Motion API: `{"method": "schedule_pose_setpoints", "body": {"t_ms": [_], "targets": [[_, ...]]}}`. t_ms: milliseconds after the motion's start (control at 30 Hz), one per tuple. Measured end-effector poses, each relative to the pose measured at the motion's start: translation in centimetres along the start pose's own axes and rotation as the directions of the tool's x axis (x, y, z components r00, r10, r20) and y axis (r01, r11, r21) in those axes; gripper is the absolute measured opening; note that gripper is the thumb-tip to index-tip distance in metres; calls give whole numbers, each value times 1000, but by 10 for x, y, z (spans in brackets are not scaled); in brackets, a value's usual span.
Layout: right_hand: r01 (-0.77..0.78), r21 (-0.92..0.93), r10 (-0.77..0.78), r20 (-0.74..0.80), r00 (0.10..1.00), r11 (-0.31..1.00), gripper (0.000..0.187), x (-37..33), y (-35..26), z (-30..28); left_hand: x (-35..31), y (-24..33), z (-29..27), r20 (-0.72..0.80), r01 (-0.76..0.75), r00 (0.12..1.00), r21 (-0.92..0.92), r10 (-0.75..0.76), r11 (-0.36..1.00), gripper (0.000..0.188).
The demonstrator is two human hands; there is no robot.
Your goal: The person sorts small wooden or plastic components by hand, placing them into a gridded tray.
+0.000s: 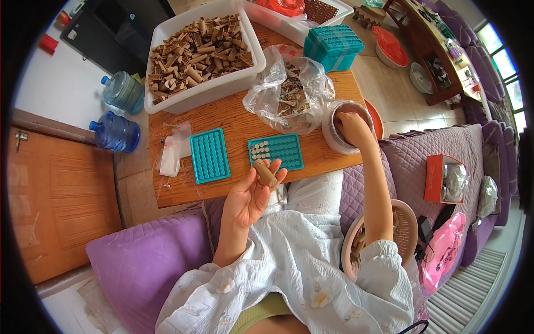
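A short brown tube [265, 173], seemingly cardboard, is pinched in the fingers of my left hand [248, 197], just above the table's front edge. My right hand [350, 126] reaches down into a round whitish tub [332, 139], so its fingers and whatever they touch are hidden. Between the hands lies a teal tray [288, 151] with rows of round cavities. Several pale round pieces [259, 149] sit in its left part. To the left is a second teal tray [210, 156] of the same kind, with no pale pieces in its cavities.
A large white bin [206, 92] of brown tube pieces stands at the table's back left. Beside it are a clear plastic bag [261, 97] of scraps and a stack of teal trays [332, 49]. A pinkish basket [409, 236] rests by my right elbow, on the purple sofa [411, 161].
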State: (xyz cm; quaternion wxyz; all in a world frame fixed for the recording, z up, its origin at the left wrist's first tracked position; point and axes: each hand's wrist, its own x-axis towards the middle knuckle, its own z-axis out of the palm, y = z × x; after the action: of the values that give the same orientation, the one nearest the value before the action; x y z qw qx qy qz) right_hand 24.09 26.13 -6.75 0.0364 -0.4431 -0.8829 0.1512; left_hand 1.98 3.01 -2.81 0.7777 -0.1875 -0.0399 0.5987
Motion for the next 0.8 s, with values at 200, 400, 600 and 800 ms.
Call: {"method": "schedule_pose_setpoints", "body": {"t_ms": [200,400,600,800], "targets": [[126,-45,-133,-283,950,991,14,-4,4,-3,-2,4,-1,-10,9,1000,-75,-10,997,30],[-282,645,331,49,942,710,14,-22,-24,-46,-3,4,-3,80,10,997,-35,-7,999,33],[-146,896,328,1,945,420,8,-36,-15,-47,-4,-2,-1,91,-51,995,90,43,995,31],[58,972,250,-115,961,228,9,-52,-69,-47,-5,-4,-1,92,-70,994,178,54,982,34]]}}
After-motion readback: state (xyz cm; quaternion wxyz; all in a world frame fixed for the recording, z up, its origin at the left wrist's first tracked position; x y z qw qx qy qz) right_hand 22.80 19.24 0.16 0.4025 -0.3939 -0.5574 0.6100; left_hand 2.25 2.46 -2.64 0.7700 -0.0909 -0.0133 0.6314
